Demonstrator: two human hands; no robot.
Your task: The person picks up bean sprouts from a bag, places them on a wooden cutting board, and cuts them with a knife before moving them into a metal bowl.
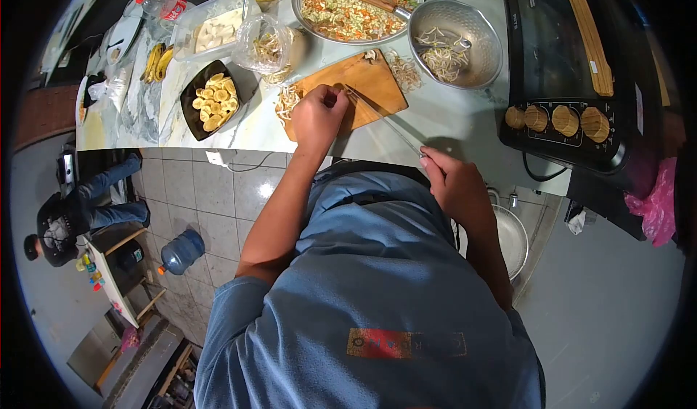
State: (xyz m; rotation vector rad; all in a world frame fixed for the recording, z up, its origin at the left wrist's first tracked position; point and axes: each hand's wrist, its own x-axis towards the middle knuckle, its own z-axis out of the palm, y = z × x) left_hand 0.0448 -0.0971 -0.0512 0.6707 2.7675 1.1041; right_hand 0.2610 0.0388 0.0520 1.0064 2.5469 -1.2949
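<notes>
My right hand point(454, 180) is wrapped around the handle of a long thin knife point(388, 124) at the counter's front edge. The blade slants up and left over a wooden cutting board point(381, 86), its tip close to my left hand. With curled fingers, my left hand point(319, 115) rests over the board's left part; what it pinches, if anything, is hidden. Bean sprouts point(287, 103) lie at the board's left edge, and more loose sprouts point(404, 71) lie off its right side. A hammered metal bowl point(488, 53) behind the board holds sprouts too.
At the back are a platter point(301, 18) of shredded vegetables, a bag of sprouts point(261, 42) and a tub point(190, 35) of pale pieces. A dark bowl point(190, 108) of banana slices stands left. An oven point(573, 90) stands right. Another person point(65, 220) is far left.
</notes>
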